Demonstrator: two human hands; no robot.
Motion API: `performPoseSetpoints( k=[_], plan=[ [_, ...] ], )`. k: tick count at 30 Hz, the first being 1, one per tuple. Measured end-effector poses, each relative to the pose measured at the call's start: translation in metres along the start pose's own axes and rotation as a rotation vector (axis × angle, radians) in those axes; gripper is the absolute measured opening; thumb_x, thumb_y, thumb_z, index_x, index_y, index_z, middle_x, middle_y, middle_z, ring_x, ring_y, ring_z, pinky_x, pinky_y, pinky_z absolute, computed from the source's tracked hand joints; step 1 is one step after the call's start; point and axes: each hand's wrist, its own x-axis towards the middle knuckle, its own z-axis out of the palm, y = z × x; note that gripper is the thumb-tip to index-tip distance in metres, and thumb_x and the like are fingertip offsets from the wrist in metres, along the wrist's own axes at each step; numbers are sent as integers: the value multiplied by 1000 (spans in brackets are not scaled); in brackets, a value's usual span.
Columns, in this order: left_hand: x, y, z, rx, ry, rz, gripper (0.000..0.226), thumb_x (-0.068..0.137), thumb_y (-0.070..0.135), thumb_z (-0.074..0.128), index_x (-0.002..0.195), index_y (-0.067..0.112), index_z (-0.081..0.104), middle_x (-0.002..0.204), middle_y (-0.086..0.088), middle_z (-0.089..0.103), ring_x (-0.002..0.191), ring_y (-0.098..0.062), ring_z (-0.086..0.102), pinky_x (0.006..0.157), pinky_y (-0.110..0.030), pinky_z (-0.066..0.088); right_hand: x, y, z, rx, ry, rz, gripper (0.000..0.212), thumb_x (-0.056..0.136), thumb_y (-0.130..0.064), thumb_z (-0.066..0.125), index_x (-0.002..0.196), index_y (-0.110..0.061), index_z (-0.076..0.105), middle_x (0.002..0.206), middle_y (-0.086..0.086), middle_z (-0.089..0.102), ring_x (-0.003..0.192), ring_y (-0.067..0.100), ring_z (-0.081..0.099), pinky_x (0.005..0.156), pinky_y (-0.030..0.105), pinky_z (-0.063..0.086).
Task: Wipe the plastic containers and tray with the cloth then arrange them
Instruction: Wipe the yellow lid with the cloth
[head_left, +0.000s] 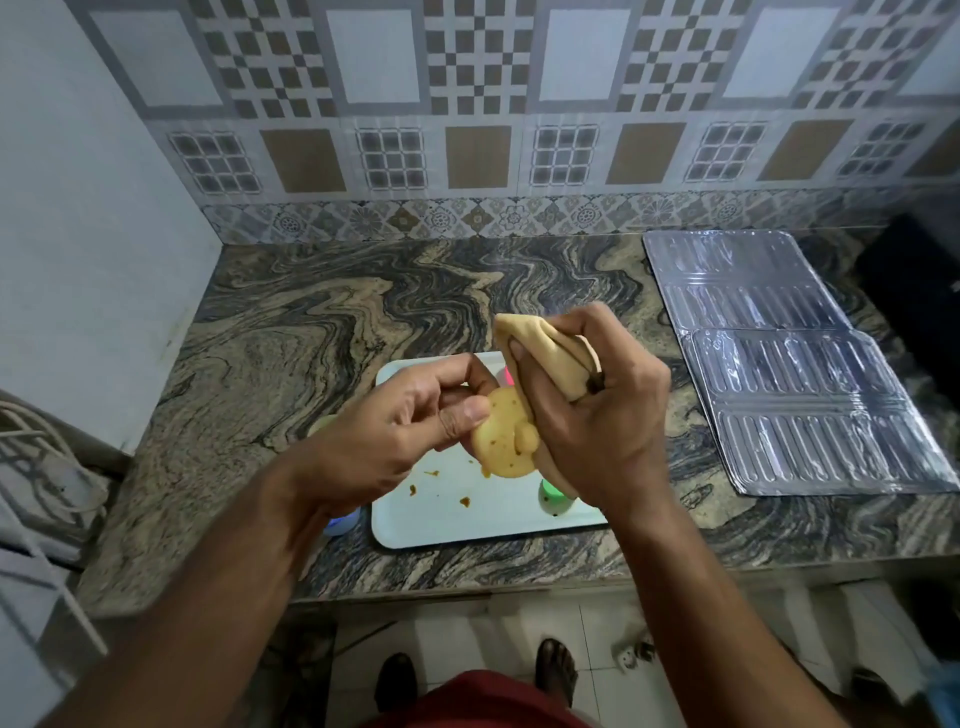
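**Yellow container held up for wiping above the tray**

The left hand (436, 410) pinches a small round yellow plastic container (503, 435) by its rim, thumb on the near face and fingers curled behind, so the speckled, food-marked face is turned up and toward the other hand. The right hand (597, 415) is clenched around a bunched beige cloth (545, 353), with a fold of it pushed against the container's right edge; gathering the cloth into a wad likely gives a firm pad for rubbing. Both forearms reach in from below and meet at the middle, wrists bent inward, the work held in the air rather than on the counter, probably so the piece can be turned freely.

Directly beneath lies the pale rectangular plastic tray (467, 525), with a few brown crumbs on it, so it seems not yet wiped. A green-topped small container (553, 496) stands on the tray near the right wrist, and a pink-red one (503, 375) shows behind the hands. A blue-lit container (344, 522) sits just off the tray's left edge on the swirled granite counter (291, 332). Ribbed foil sheets (795, 364) lie well apart at the right.
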Motion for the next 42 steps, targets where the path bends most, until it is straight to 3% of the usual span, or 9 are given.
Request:
performPoseSetpoints(
  k=[8, 12, 14, 18, 22, 28, 32, 36, 42],
  plan=[
    [-5, -16, -12, -357, 112, -101, 14, 96, 24, 66, 98, 11, 63, 83, -7, 52, 79, -16, 47, 76, -36, 33, 24, 17, -20, 196, 10, 294, 17, 94, -6, 77, 89, 0, 62, 64, -18, 61, 55, -7, 56, 53, 14, 44],
    [-7, -20, -17, -545, 143, -133, 52, 74, 37, 91, 107, 8, 63, 94, -8, 54, 88, -16, 51, 86, -35, 37, 16, 14, -29, 295, -71, 312, 14, 94, 0, 75, 92, 3, 62, 66, -16, 65, 57, -5, 61, 54, 14, 48],
    [-7, -21, -17, -573, 174, -137, 54, 78, 33, 88, 113, 4, 59, 96, -10, 56, 89, -16, 54, 87, -34, 39, 10, 8, -28, 273, -89, 276, 17, 93, -7, 78, 91, 0, 63, 70, -7, 66, 61, -1, 58, 57, 19, 47],
    [-4, -22, -16, -616, 264, -120, 14, 94, 19, 58, 102, 10, 65, 90, -4, 64, 84, -12, 59, 76, -25, 45, -6, -2, -20, 212, -77, 230, 16, 91, -12, 81, 89, -9, 65, 74, -2, 65, 64, 8, 55, 59, 23, 47],
    [-3, -18, -12, -567, 217, -98, 16, 96, 18, 55, 104, 7, 62, 93, -9, 61, 86, -15, 55, 79, -29, 41, -16, -9, -5, 43, -69, 90, 21, 90, -30, 79, 90, -13, 65, 76, -11, 65, 65, 11, 61, 62, 32, 50],
    [-4, -10, -19, -367, 110, -146, 41, 98, 21, 61, 116, -14, 54, 105, -20, 45, 87, -30, 39, 83, -43, 32, 11, 1, 0, 146, -117, 167, 18, 93, -14, 80, 91, -12, 62, 75, -11, 64, 63, 4, 53, 60, 21, 45],
    [-2, 0, -29, -401, 114, -178, 15, 97, 17, 57, 100, 6, 66, 84, -12, 52, 77, -17, 48, 78, -33, 41, 28, 6, -13, 387, -330, 261, 18, 93, -16, 73, 93, -5, 59, 72, -9, 59, 63, 3, 49, 57, 18, 41],
    [3, 6, -32, -470, 77, -190, 20, 97, 16, 52, 97, 8, 71, 84, -5, 66, 76, -12, 63, 76, -24, 56, 21, -1, -11, 439, -510, 269, 19, 93, -15, 77, 92, -20, 58, 73, -13, 62, 63, 1, 53, 58, 16, 43],
    [6, -7, -15, -745, 155, -51, 51, 66, 37, 95, 111, 18, 79, 103, -5, 71, 93, -15, 66, 85, -30, 49, 6, -14, 12, 427, -22, 295, 19, 95, -11, 74, 92, -7, 55, 70, -14, 60, 60, -2, 52, 56, 15, 44]
  ],
)
